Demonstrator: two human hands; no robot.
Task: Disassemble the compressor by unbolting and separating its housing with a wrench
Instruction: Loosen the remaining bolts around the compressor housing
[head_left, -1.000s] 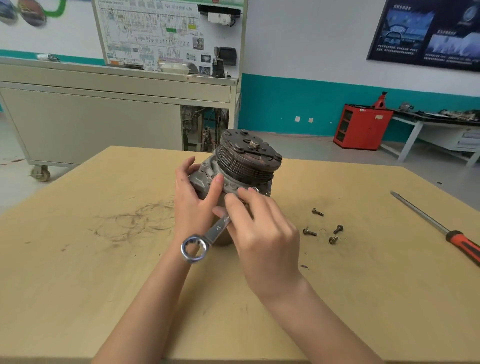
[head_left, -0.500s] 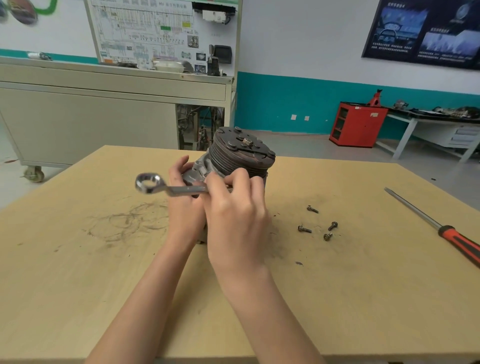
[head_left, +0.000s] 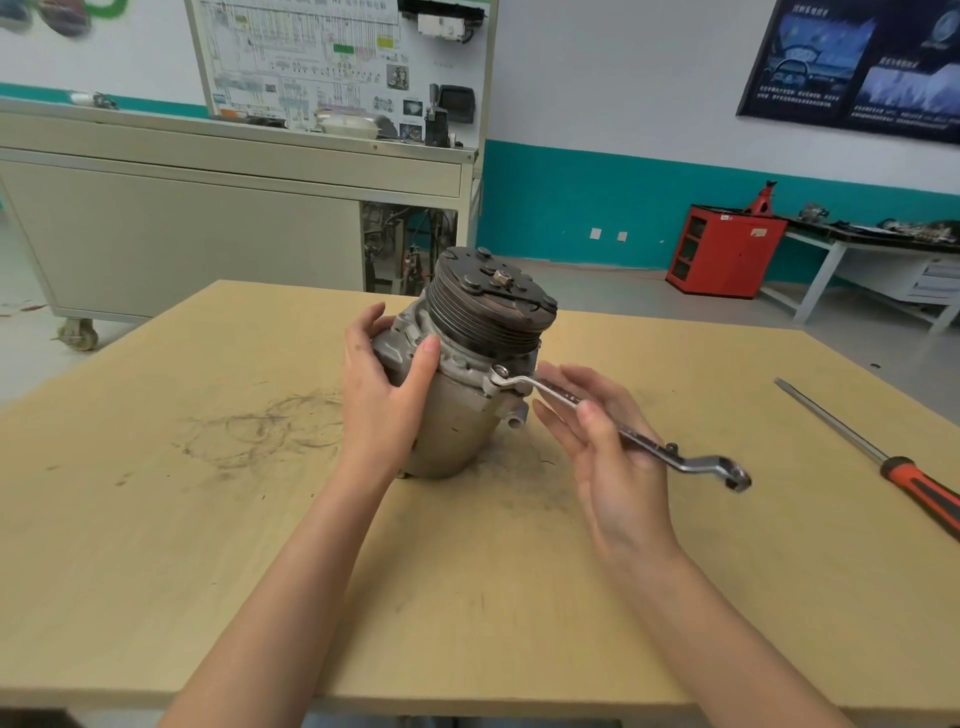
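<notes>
Compressor (head_left: 467, 410): upright on the desk (head_left: 208, 519), toward the far edge, pulley up.
Left grip (head_left: 382, 395): curled round the housing's left side.
Right grip (head_left: 618, 467): thumb and near-straight fingers pinching the wrench (head_left: 641, 438) (ring end on a flange bolt).
Screwdriver (head_left: 883, 462): near the right edge.

Looking at an automotive training workshop, going by the wiring-diagram board (head_left: 337, 57) fitted with car components atop a wheeled demonstration cabinet (head_left: 182, 234) along the back wall. Taking in a red tool cabinet (head_left: 722, 252) with a red jack stand (head_left: 761, 197) showing above it, a white side bench (head_left: 826, 244) strewn with mechanical parts, and dark car-themed posters (head_left: 857, 67) over a teal wall band (head_left: 571, 197). Seeing also a scuffed, grease-marked wooden worktop (head_left: 208, 519) with a compressor (head_left: 462, 415) standing on it, a ring wrench (head_left: 693, 464) set on one of its bolts and a long screwdriver (head_left: 901, 472) with an orange-and-black handle lying alongside.
</notes>
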